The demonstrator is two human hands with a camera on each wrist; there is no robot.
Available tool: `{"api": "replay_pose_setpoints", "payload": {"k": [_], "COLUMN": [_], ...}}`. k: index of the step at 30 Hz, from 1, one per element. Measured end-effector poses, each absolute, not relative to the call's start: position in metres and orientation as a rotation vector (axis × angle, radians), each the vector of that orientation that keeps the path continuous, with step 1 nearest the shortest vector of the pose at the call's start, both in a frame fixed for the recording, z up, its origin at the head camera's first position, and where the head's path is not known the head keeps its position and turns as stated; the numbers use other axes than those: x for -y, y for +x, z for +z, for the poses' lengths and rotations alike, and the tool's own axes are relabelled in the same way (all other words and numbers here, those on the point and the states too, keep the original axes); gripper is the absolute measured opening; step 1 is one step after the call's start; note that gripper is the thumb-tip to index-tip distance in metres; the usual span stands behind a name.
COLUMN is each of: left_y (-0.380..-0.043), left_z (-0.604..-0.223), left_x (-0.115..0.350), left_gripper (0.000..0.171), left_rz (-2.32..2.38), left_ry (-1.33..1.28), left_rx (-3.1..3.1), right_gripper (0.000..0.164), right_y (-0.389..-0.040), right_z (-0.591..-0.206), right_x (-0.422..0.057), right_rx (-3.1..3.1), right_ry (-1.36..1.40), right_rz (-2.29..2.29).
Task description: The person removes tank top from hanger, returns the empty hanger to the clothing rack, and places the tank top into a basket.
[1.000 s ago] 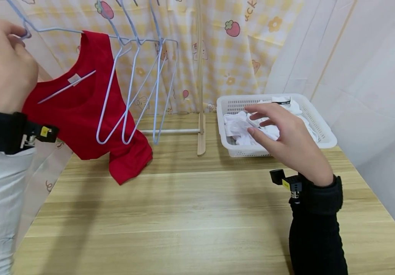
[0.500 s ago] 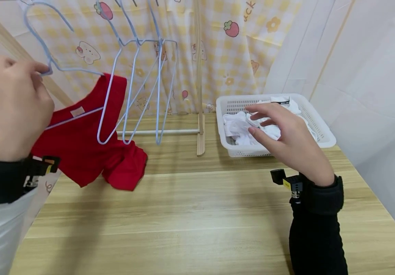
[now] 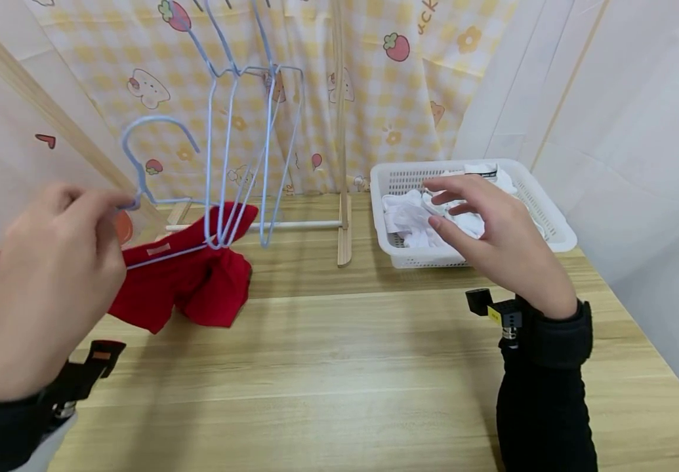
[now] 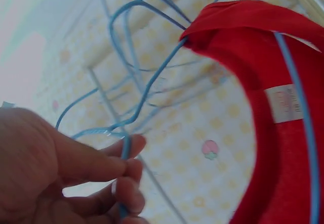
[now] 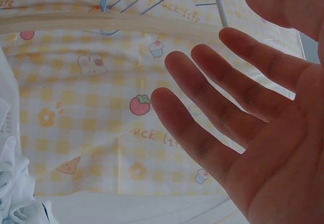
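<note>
My left hand [image 3: 67, 262] pinches the neck of a light blue wire hanger [image 3: 156, 120], just below its hook. A red garment [image 3: 209, 288] hangs on that hanger, its lower part close to the tabletop. In the left wrist view, thumb and fingers close round the hanger's wire [image 4: 126, 145], and a white label [image 4: 284, 103] shows inside the garment's neckline. My right hand [image 3: 498, 239] is held in the air before a white basket [image 3: 428, 261], fingers spread and relaxed, holding nothing. White garments [image 3: 410, 216] lie in the basket, partly hidden by that hand.
Several bare blue hangers [image 3: 269, 131] hang at the back, overlapping the garment in the head view. A wooden rack post [image 3: 342, 144] and a white lower bar [image 3: 304, 225] stand behind the wooden tabletop [image 3: 315, 367]. A checked curtain [image 3: 398, 98] covers the back.
My left hand has come down and a little right, bringing the hanger and red garment lower. The hanger's hook now shows free in the air. My right hand has stayed in place.
</note>
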State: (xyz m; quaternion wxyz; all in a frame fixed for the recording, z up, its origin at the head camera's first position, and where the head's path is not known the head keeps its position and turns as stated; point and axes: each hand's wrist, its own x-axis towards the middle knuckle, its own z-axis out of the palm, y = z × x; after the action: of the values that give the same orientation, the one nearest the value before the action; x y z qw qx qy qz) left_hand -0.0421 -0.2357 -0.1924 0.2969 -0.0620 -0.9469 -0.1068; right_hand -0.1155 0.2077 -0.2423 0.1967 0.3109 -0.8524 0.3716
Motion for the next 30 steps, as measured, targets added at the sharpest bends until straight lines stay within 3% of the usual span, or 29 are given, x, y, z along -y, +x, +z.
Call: {"api": "replay_pose_setpoints", "payload": {"k": [5, 11, 23, 30], "left_y": [-0.030, -0.023, -0.024, -0.040], "left_z": [-0.204, -0.210, -0.187, -0.193], "left_x": [0.245, 0.242, 0.164, 0.115], "left_gripper": [0.029, 0.037, 0.034, 0.024], "left_rz": [-0.239, -0.238, -0.506, -0.728], "left_ry": [-0.300, -0.476, -0.714, -0.760], "left_rx": [2.523, 2.542, 2.363, 2.185], "right_gripper": [0.048, 0.048, 0.053, 0.039], "right_y": [-0.115, -0.115, -0.094, -0.068], "right_z": [-0.241, -0.240, -0.230, -0.217], "right_x": [-0.208, -0.209, -0.212, -0.213], "right_rx": [2.394, 2.393, 2.320, 2.127], "right_ry": [0.869, 0.870, 0.836, 0.808], "right_rz": [1.040, 1.049, 0.957, 1.012]}}
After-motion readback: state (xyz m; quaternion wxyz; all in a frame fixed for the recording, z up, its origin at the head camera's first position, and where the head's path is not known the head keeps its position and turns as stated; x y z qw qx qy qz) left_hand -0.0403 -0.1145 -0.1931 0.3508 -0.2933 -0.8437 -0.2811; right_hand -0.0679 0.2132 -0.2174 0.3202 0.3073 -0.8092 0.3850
